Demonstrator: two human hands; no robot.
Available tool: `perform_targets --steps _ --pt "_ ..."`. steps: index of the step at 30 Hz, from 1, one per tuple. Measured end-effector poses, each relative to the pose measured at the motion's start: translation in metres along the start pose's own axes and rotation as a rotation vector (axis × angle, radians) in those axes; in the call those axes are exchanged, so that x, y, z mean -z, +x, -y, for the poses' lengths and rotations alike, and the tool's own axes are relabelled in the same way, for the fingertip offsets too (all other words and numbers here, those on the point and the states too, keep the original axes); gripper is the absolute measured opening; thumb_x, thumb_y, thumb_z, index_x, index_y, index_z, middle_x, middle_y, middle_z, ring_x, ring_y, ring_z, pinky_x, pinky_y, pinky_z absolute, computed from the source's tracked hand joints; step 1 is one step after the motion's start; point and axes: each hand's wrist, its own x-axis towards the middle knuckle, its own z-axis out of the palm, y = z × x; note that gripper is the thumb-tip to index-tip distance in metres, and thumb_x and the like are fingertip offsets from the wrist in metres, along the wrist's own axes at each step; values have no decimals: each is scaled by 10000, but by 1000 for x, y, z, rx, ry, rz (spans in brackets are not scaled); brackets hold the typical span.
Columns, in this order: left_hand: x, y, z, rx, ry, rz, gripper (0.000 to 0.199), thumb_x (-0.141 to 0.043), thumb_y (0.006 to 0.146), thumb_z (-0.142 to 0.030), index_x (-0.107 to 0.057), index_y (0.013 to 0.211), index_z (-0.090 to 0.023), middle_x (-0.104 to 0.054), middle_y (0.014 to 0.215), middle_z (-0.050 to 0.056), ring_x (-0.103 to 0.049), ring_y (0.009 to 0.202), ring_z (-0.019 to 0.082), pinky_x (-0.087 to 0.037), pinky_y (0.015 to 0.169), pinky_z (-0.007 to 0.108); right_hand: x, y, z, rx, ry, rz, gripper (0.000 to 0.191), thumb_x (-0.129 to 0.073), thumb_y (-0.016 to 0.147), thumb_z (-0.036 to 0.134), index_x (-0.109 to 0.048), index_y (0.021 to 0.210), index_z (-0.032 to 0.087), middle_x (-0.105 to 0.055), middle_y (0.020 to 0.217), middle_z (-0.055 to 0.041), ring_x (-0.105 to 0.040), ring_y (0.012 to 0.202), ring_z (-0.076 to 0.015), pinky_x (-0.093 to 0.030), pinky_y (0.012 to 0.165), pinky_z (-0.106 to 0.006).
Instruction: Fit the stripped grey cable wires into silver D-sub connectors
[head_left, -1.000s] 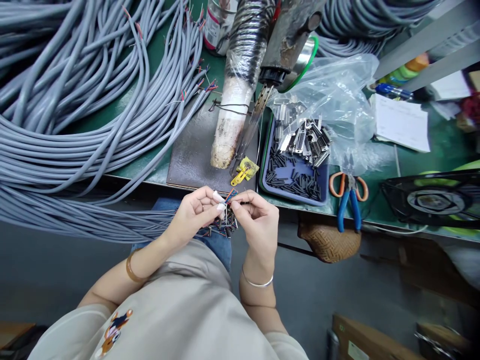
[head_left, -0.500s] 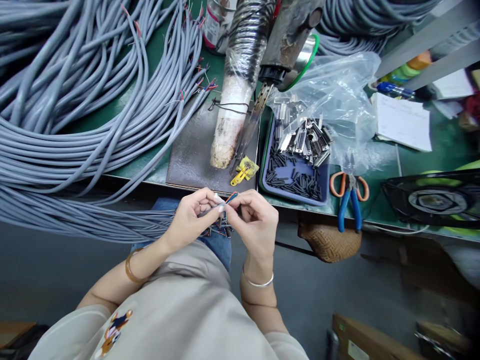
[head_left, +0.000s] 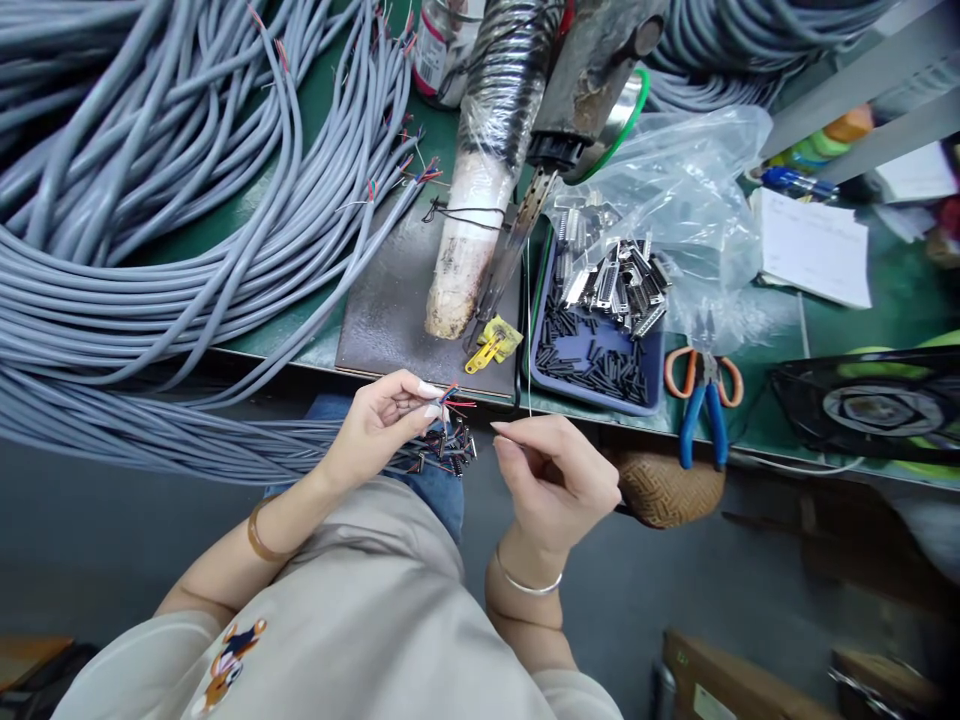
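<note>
Coloured wires (head_left: 457, 402), red and blue among them, fan out from between the thumb and forefinger of the left hand (head_left: 371, 425), which are pressed together on them just in front of the bench (head_left: 840, 325). The right hand (head_left: 559, 475) is held up near the wires but apart from them, its thumb and forefinger tips close together; whether they grip anything is too fine to tell. A thin pale strand (head_left: 529, 330) hangs down in front of the tray (head_left: 592, 397) toward that hand.

For neat work, the left pinch is best set close behind the spread, so the ends stand steady and separate. Each wire should be teased out singly, with a light touch, since such fine strands probably bend easily. The spread is best held clear of the small plugs (head_left: 456, 452) clustered just below, over the lap (head_left: 439, 500), to avoid snagging.
</note>
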Motion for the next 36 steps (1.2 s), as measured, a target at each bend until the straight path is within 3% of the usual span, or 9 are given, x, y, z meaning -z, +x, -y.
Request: perform_targets --steps 8,15,18,23,27,32,36 --pt "4 -9 8 -269 213 54 74 -767 898 -242 -789 932 -180 -802 925 86 -749 871 163 -600 836 279 1 1 2 14 7 81 136 -738 877 144 -772 912 271 -740 740 7 -604 552 -115 -388 431 -247" --pt "3 -10 10 -273 292 46 138 -751 907 -298 -793 953 -174 -808 940 106 -756 877 193 -608 826 299 -1 0 2 93 -40 234 148 -775 876 215 -768 1012 274 -775 851 -17 -575 516 -99 -471 478 -254" --pt "-1 -11 9 -241 318 37 174 -736 912 -331 -781 953 -168 -805 943 108 -746 842 187 -597 754 274 -9 0 1 24 -90 175 37 -744 907 229 -765 923 254 -748 808 -11 -491 495 -82 -427 485 -251" --pt "-7 -12 8 -208 347 10 153 -726 907 -313 -749 926 -162 -788 908 85 -724 786 167 -579 708 249 -18 4 -5 -350 41 48 170 -676 941 285 -722 799 204 -603 644 30 -412 488 -81 -326 466 -253" --pt "-7 -12 9 -202 396 -24 142 -715 920 -306 -752 938 -170 -759 850 62 -692 747 157 -559 692 248 -16 3 -1 -320 39 -142 159 -693 935 307 -725 813 210 -636 709 6 -483 557 -103 -335 488 -259" --pt "-7 -12 10 -236 437 -23 144 -691 937 -287 -755 983 -166 -764 867 65 -684 744 154 -547 692 245 -16 -2 8 -233 42 35 46 -732 915 209 -763 900 238 -670 798 6 -466 570 -88 -353 512 -260" --pt "-7 -12 12 -290 480 -18 116 -680 944 -240 -744 1002 -162 -772 897 62 -683 742 138 -541 698 231 -22 1 5 -295 90 42 83 -706 927 176 -760 895 230 -615 762 38 -371 527 -57 -315 507 -253"
